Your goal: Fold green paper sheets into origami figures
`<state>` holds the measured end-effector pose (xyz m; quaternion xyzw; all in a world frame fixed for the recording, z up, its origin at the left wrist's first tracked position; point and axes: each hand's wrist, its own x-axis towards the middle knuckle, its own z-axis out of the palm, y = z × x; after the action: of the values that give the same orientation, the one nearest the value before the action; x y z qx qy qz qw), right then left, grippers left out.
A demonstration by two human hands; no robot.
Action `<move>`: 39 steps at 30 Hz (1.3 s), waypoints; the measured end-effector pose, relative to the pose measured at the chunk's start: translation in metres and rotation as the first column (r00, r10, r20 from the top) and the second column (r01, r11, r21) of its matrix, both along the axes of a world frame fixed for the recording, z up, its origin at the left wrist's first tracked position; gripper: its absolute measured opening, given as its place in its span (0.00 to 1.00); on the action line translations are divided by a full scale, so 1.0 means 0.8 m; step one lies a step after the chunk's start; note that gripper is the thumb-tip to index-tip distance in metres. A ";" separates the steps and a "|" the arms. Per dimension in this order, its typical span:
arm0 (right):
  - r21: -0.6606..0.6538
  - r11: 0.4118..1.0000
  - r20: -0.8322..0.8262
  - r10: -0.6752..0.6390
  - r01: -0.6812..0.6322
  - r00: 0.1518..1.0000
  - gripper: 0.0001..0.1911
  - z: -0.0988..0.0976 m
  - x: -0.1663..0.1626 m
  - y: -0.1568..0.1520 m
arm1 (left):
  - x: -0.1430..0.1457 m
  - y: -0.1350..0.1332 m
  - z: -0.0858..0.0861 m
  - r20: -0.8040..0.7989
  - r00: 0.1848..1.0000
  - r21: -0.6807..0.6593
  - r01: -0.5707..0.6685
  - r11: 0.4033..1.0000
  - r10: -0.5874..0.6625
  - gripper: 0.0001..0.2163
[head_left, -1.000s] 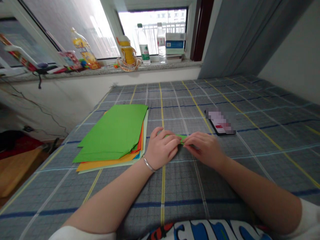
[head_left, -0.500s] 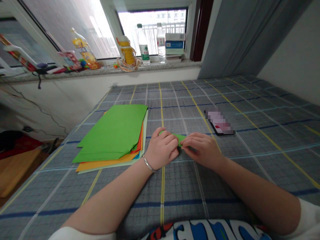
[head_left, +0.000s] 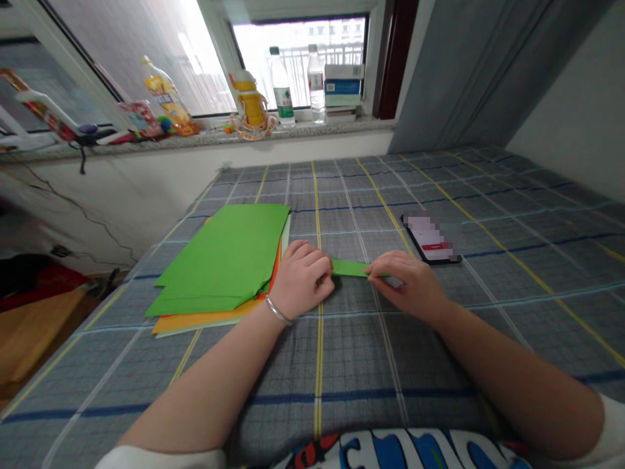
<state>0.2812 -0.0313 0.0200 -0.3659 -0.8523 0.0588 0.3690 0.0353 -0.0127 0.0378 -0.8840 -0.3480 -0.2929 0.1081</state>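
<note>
A narrow green paper strip (head_left: pixel 349 268) stretches between my two hands just above or on the checked cloth. My left hand (head_left: pixel 303 273) is closed around its left end, which the fingers hide. With thumb and fingertips, my right hand (head_left: pixel 405 281) pinches the strip's right end. Left of my left hand lies a stack of coloured paper, a green sheet (head_left: pixel 229 254) on top and an orange sheet (head_left: pixel 205 317) showing beneath. The stack's right edge is close to my left hand and partly behind it.
A phone (head_left: pixel 430 240) with a lit, blurred screen lies beyond my right hand. The checked cloth (head_left: pixel 361 365) covers the surface. Along the windowsill (head_left: pixel 303 132) stand a yellow cup (head_left: pixel 251 107), water bottles (head_left: pixel 282 88), an orange drink bottle (head_left: pixel 168 98) and stacked boxes (head_left: pixel 343 86).
My hands have moved apart, the left one leftward and the right one slightly rightward. More of the green paper strip shows between them.
</note>
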 end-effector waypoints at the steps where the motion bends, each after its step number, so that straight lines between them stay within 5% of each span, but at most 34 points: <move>1: -0.001 1.000 -0.011 -0.008 0.008 1.000 0.03 0.000 0.003 0.001 | -0.002 0.001 0.002 -0.001 1.000 -0.002 -0.010 1.000 0.010 0.03; 22: -0.042 0.998 -0.075 -0.058 0.055 0.995 0.02 -0.004 0.020 0.012 | -0.030 0.013 0.013 -0.017 0.998 -0.063 -0.065 0.996 0.064 0.02; 28: 0.098 0.991 -0.059 -0.084 0.089 0.995 0.02 -0.002 0.019 0.011 | -0.028 0.010 0.009 0.083 0.991 -0.162 -0.093 0.982 0.108 0.03; 35: 0.178 0.961 -0.044 -0.209 0.213 0.977 0.03 0.000 0.019 0.011 | -0.022 0.002 0.010 0.132 0.961 -0.345 -0.185 0.920 0.242 0.05; 39: 0.215 0.943 -0.054 -0.250 0.256 0.967 0.06 0.002 0.019 0.010 | -0.014 0.003 0.002 0.220 0.902 -0.676 -0.134 0.724 0.372 0.14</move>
<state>0.2962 -0.0234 0.0215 -0.4282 -0.7947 -0.0789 0.4229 0.0238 -0.0101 0.0391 -0.7447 -0.5598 -0.2852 -0.2252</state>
